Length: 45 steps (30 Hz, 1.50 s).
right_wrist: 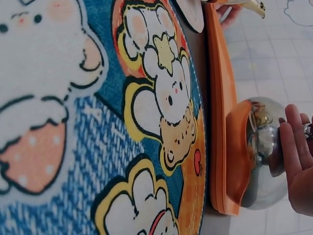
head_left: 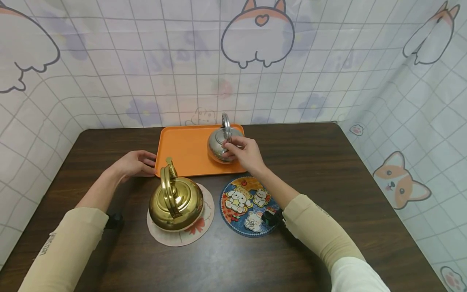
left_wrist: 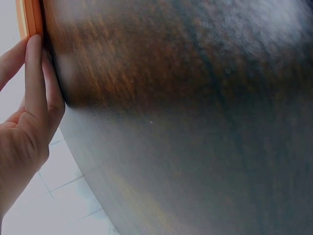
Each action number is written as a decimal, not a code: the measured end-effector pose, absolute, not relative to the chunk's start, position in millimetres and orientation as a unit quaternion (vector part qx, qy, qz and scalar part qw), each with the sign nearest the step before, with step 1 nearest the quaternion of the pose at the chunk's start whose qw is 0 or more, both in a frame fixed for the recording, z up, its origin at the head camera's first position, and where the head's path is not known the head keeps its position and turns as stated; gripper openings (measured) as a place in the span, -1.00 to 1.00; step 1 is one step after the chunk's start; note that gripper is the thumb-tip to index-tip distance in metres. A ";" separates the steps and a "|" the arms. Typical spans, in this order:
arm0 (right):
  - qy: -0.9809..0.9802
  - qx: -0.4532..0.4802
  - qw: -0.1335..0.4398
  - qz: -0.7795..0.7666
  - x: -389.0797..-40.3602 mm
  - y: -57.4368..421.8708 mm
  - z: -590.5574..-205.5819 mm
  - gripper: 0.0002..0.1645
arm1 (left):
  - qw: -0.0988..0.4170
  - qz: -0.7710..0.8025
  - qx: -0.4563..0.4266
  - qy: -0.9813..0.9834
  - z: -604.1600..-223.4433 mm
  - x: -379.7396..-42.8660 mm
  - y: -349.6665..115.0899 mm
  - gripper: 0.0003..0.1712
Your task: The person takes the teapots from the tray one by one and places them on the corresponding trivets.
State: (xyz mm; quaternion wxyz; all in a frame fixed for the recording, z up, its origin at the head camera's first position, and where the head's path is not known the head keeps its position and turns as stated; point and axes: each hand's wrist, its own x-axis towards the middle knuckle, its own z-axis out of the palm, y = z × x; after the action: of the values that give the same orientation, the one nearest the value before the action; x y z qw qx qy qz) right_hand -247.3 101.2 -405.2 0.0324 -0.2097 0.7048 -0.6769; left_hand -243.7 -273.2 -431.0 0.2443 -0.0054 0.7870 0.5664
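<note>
A silver kettle (head_left: 216, 142) with an upright arched handle stands on the right part of an orange tray (head_left: 182, 150). My right hand (head_left: 245, 153) has its thumb and fingers at the kettle's top, pinching near the handle's base. In the right wrist view a small metal part shows between the fingers, and the kettle's round body (right_wrist: 264, 161) is beside them. My left hand (head_left: 135, 164) is at the tray's left edge. Its fairly straight fingers touch the tray rim (left_wrist: 30, 19) in the left wrist view.
A gold kettle (head_left: 176, 202) sits on a pale round mat (head_left: 208, 207) in front of the tray, its spout toward the tray. To its right lies a blue cartoon mat (head_left: 233, 225), under my right forearm. A patterned curtain (head_left: 175, 81) hangs behind the dark wooden table (head_left: 303, 162).
</note>
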 end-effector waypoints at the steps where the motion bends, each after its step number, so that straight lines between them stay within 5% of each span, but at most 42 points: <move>1: 0.704 -0.211 0.030 -0.677 -245.2 101.6 -402.4 -0.74 | 0.245 0.567 -0.006 0.787 -431.1 -243.8 -273.2 -0.23; 13: 0.701 -0.202 -0.021 -0.684 -253.5 106.6 -414.5 -0.75 | 0.246 0.566 -0.006 0.787 -429.9 -243.9 -272.7 -0.23; 45: 0.713 -0.220 -0.014 -0.666 -199.6 126.1 -364.5 -0.74 | 0.245 0.561 -0.009 0.791 -427.0 -243.0 -271.2 -0.25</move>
State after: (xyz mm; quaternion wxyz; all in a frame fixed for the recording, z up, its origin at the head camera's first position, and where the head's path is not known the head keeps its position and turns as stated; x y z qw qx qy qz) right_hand -199.6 126.1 -364.5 -0.0139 -0.2200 0.7130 -0.6656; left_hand -243.0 -271.2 -427.0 0.2449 -0.0087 0.7908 0.5609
